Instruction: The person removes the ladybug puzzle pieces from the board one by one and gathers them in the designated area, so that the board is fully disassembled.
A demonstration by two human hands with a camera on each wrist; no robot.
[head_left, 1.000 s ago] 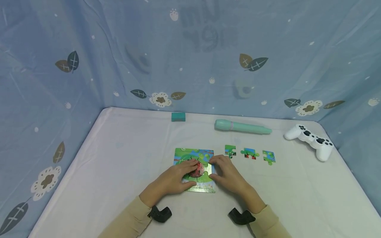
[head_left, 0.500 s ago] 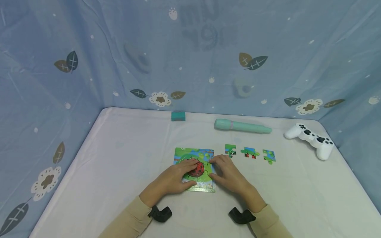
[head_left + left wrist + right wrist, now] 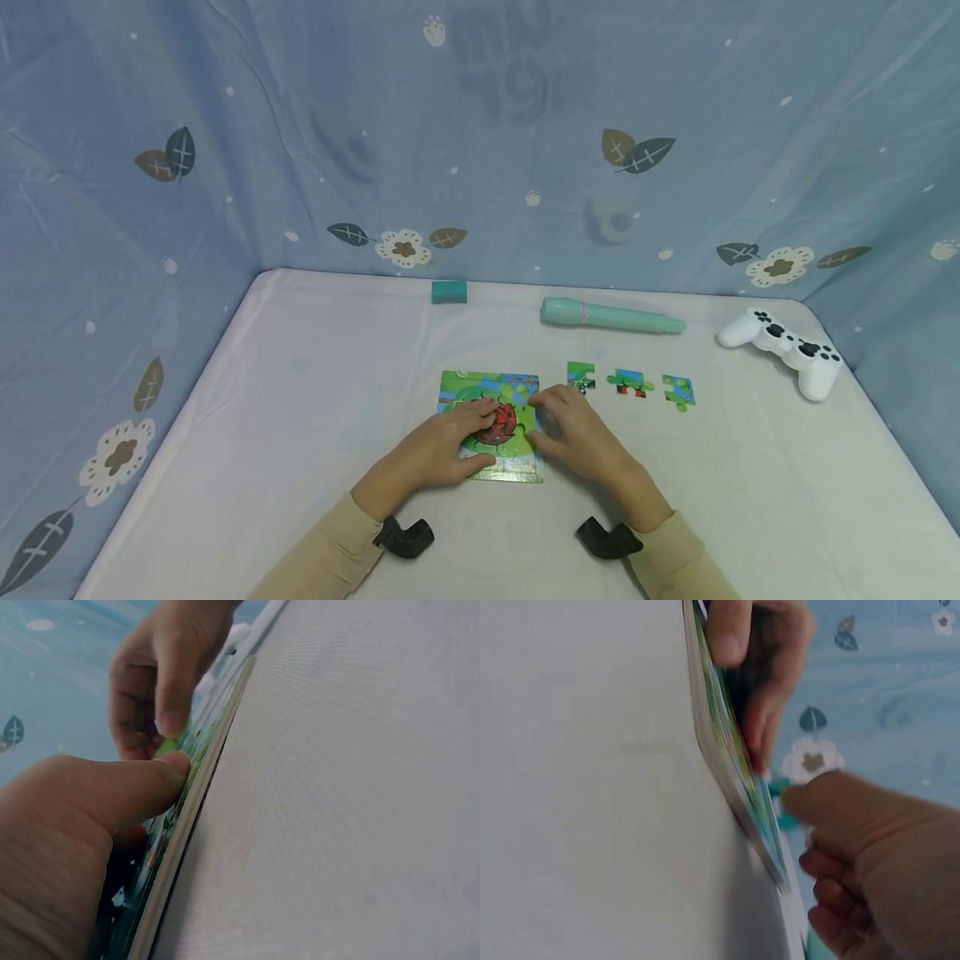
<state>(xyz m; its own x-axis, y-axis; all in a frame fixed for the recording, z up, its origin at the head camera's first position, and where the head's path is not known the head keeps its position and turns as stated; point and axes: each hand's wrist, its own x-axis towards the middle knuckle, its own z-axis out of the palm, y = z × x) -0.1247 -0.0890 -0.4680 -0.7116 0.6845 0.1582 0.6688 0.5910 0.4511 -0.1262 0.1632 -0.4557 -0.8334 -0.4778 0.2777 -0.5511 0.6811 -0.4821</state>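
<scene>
A ladybug jigsaw puzzle [image 3: 517, 472] in a flat tray lies on the white table. My left hand [image 3: 438, 446] rests on its left part, fingers stretched over the ladybug and thumb near the front edge. At the puzzle's right side, my right hand [image 3: 581, 437] pinches a green puzzle piece [image 3: 166, 747] between thumb and fingers, low over the board. Most of that piece is hidden by the fingers. In the right wrist view the right thumb stands close beside the tray's edge [image 3: 742, 802].
Loose puzzle pieces [image 3: 630, 383] lie in a row to the right of the puzzle. Farther back are a teal block [image 3: 449, 292], a mint-green microphone-shaped stick [image 3: 615, 317] and a white game controller [image 3: 783, 350]. A blue patterned cloth [image 3: 480, 133] hangs behind the table.
My right hand has shifted very slightly away from me at the puzzle's right side, and the glare there has faded. The left hand stays in place.
</scene>
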